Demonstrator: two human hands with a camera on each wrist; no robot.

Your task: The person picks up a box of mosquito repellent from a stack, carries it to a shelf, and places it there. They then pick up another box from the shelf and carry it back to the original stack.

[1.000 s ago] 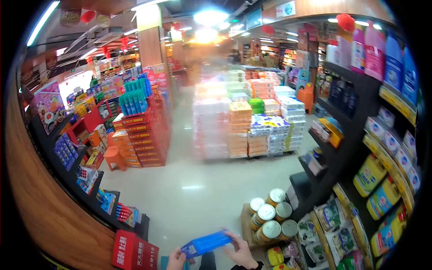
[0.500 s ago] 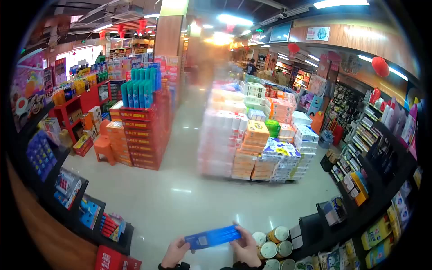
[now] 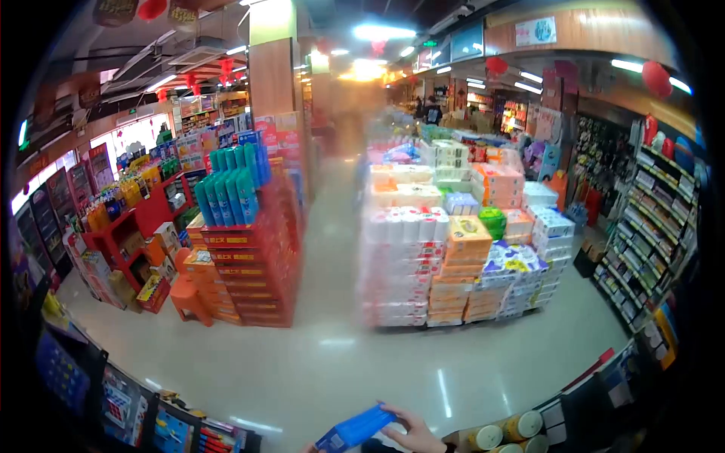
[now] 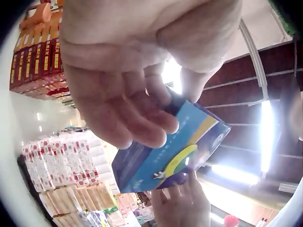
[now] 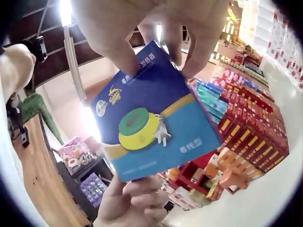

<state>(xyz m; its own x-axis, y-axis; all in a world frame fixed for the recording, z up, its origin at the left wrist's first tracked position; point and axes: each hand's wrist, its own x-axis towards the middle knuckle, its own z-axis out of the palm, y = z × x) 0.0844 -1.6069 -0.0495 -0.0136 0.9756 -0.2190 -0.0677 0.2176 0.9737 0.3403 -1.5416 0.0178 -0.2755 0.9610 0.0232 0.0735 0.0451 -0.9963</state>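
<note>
Low in the head view, a flat blue cardboard box (image 3: 355, 429) is held between both hands. Its front, in the right wrist view, bears a green and yellow round device and Chinese lettering that names an electric heater (image 5: 180, 116). My right hand (image 3: 414, 434) pinches one end, thumb and fingers on opposite sides of the box. The opposite end is gripped by my left hand (image 4: 137, 80), fingers curled over its edge. Only a sliver of that left hand shows at the bottom of the head view. Tilted, the box (image 4: 175, 151) hangs above the floor.
Ahead stand stacked tissue packs (image 3: 400, 257) and, to the left, red cartons (image 3: 249, 279) topped with teal bottles (image 3: 230, 189). An orange stool (image 3: 189, 298) sits beside the cartons. Lidded jars (image 3: 521, 426) are at lower right; shelves (image 3: 649, 226) line the right side.
The view has lifted and turned, so the box and hands sit lower in the frame and the left hand is nearly out of it. Both hands keep hold of the box, which tilts more steeply.
</note>
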